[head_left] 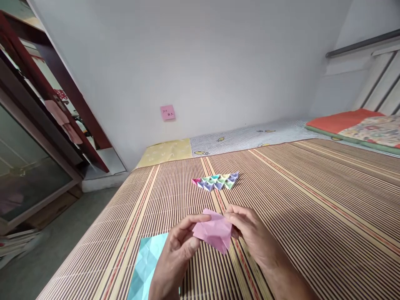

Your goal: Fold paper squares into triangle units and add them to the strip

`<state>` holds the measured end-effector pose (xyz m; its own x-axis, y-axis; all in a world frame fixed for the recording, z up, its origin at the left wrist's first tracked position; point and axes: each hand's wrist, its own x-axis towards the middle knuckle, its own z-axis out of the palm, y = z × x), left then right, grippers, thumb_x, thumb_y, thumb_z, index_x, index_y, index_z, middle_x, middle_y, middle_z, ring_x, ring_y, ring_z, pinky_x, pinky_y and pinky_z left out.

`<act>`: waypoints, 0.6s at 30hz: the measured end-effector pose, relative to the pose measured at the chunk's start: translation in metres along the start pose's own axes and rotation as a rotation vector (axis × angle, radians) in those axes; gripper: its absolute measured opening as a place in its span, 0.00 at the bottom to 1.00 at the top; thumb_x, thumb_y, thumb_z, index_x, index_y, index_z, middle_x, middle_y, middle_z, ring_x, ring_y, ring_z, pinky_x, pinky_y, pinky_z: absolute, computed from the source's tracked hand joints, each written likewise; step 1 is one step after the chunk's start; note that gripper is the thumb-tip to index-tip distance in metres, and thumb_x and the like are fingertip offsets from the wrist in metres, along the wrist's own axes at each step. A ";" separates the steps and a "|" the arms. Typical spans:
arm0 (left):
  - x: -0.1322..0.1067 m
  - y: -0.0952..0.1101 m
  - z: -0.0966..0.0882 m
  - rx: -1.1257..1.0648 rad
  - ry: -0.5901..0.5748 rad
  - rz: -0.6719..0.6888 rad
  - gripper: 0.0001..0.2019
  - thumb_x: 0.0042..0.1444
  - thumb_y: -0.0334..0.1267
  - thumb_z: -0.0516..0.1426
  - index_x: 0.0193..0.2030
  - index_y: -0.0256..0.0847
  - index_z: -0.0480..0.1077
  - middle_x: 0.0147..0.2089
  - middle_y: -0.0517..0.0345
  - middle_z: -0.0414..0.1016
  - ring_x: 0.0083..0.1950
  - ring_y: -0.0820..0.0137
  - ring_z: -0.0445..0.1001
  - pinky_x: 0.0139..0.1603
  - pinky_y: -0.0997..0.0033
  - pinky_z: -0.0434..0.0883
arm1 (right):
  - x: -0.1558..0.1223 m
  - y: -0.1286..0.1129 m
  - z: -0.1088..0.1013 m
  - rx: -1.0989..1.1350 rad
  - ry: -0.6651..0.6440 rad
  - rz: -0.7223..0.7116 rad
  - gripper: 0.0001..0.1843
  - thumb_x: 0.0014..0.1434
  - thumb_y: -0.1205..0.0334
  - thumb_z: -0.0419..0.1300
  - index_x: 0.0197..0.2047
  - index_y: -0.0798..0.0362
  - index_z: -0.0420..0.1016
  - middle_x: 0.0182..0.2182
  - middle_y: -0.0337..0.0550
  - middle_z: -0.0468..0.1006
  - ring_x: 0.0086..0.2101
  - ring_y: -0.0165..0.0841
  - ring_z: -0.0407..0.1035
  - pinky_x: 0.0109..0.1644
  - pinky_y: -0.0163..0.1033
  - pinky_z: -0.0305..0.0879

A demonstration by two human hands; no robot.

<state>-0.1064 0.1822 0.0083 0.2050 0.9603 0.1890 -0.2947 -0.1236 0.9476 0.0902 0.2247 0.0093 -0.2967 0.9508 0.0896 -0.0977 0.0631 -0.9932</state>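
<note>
Pink paper (215,233), one: part-folded, between our hands; our left hand (179,248) pinches its left side, our right hand (250,229) its right corner. Small folded papers (218,185), clustered: beyond both hands; we judge these done. Blue sheet (145,262), one: left of our left hand, creased, flat, seemingly unshaped.

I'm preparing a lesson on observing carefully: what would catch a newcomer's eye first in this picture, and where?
Probably the folded pink paper, held between the left hand and right hand above the striped mat. Beyond them, a cluster of small multicoloured folded papers lies on the mat. A creased turquoise sheet lies partly behind the left hand, at lower left.
</note>
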 end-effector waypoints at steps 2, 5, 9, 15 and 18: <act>-0.003 -0.002 -0.005 -0.021 -0.029 -0.029 0.22 0.53 0.46 0.70 0.55 0.46 0.80 0.55 0.48 0.81 0.54 0.57 0.77 0.55 0.65 0.70 | -0.002 0.000 0.004 0.013 0.016 0.026 0.19 0.61 0.52 0.58 0.23 0.50 0.62 0.22 0.34 0.60 0.25 0.29 0.54 0.30 0.36 0.53; -0.004 -0.004 -0.005 -0.024 -0.007 -0.041 0.18 0.56 0.43 0.68 0.53 0.46 0.80 0.54 0.49 0.81 0.54 0.59 0.77 0.55 0.67 0.70 | -0.006 0.000 0.007 0.020 0.058 0.048 0.18 0.59 0.51 0.60 0.23 0.50 0.62 0.23 0.35 0.61 0.26 0.30 0.56 0.30 0.36 0.56; -0.005 -0.005 0.002 -0.020 0.014 -0.042 0.16 0.59 0.44 0.66 0.53 0.46 0.79 0.57 0.49 0.79 0.58 0.57 0.75 0.59 0.65 0.68 | -0.011 -0.002 0.004 -0.023 0.074 0.037 0.18 0.59 0.50 0.61 0.24 0.50 0.63 0.23 0.34 0.60 0.25 0.30 0.56 0.29 0.36 0.56; -0.002 -0.005 0.014 -0.045 0.007 -0.028 0.18 0.62 0.46 0.64 0.56 0.44 0.78 0.58 0.47 0.78 0.57 0.58 0.74 0.57 0.65 0.69 | -0.011 -0.004 -0.008 -0.018 0.025 -0.018 0.19 0.62 0.52 0.60 0.23 0.51 0.62 0.22 0.33 0.59 0.24 0.28 0.52 0.27 0.35 0.52; 0.003 -0.010 0.019 -0.057 0.026 -0.044 0.14 0.62 0.42 0.65 0.53 0.42 0.79 0.53 0.47 0.80 0.49 0.63 0.76 0.49 0.69 0.70 | -0.011 -0.002 -0.012 -0.031 0.034 -0.023 0.20 0.64 0.51 0.59 0.24 0.51 0.64 0.22 0.33 0.60 0.24 0.28 0.53 0.26 0.35 0.52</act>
<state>-0.0856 0.1812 0.0044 0.1953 0.9707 0.1399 -0.3388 -0.0671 0.9385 0.1050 0.2180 0.0095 -0.2627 0.9586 0.1102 -0.0747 0.0937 -0.9928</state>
